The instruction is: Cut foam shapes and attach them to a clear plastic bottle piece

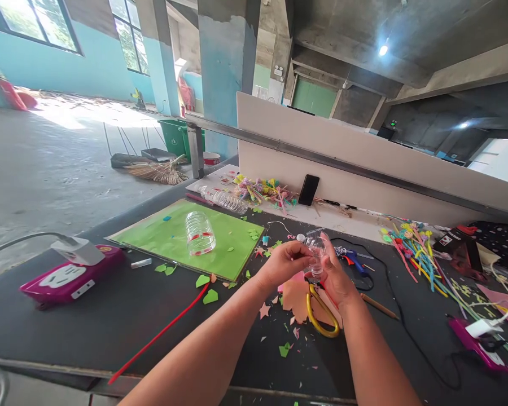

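Note:
Over the dark table I hold a clear cut-off plastic bottle top, its narrow neck pointing down. My right hand supports it from the right, with fingers around its side. My left hand is closed at its left side, thumb and fingertips pinched against the plastic; whether something small sits between them is hidden. Just below lie scissors with yellow handles on pink and salmon paper pieces. A cut clear bottle section with red marks near its base stands on the green sheet.
A blue glue gun with a black cord is right of my hands. A red pipe cleaner, green paper scraps and a purple power strip are left. Another bottle, a phone and colourful pipe cleaners lie farther back.

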Demonstrator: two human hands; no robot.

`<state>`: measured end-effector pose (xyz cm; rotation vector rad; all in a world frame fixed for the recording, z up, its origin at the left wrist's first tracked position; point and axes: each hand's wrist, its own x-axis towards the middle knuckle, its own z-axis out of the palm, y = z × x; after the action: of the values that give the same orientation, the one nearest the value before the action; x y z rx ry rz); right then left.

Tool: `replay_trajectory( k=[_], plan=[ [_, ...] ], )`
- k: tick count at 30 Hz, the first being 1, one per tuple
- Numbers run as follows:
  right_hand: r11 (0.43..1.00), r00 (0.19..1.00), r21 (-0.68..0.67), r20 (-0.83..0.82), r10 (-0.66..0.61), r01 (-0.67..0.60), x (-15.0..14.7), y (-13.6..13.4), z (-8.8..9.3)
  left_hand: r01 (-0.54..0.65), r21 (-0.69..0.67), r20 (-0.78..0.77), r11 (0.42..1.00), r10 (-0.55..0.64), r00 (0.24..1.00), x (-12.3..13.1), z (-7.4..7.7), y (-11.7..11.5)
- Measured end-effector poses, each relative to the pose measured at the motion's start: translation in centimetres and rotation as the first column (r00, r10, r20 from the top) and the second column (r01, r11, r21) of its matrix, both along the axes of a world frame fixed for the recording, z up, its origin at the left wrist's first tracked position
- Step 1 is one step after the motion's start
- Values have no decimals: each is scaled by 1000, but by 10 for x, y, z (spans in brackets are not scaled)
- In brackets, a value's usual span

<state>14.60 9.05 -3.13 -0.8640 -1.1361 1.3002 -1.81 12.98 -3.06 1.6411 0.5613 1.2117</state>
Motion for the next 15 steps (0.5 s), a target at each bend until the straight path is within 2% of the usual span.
replay_trajectory(
  k=[2, 4, 7, 11, 15],
  plan=[
    [998, 996, 6, 59, -65, 65, -3, -3, 8, 117, -109, 120, 987, -104, 987, 0, 1, -1],
    [992, 984, 0, 132, -122, 124, -8, -6, 15, 189, -164, 193, 968, -156, 969, 0, 2, -1],
    [981, 966, -34, 188, -181, 190, -12, -11, 22, 200, -189, 226, 961, -156, 961, 1, 6, -4],
    [952, 951, -82, 128, -283, 294, -13, -25, 27, 196, -236, 257, 952, -133, 957, 2, 12, -12],
    [914, 917, -86, 90, -389, 396, -16, -45, 32, 285, -269, 303, 920, -200, 932, 6, 14, -21]
  ],
)
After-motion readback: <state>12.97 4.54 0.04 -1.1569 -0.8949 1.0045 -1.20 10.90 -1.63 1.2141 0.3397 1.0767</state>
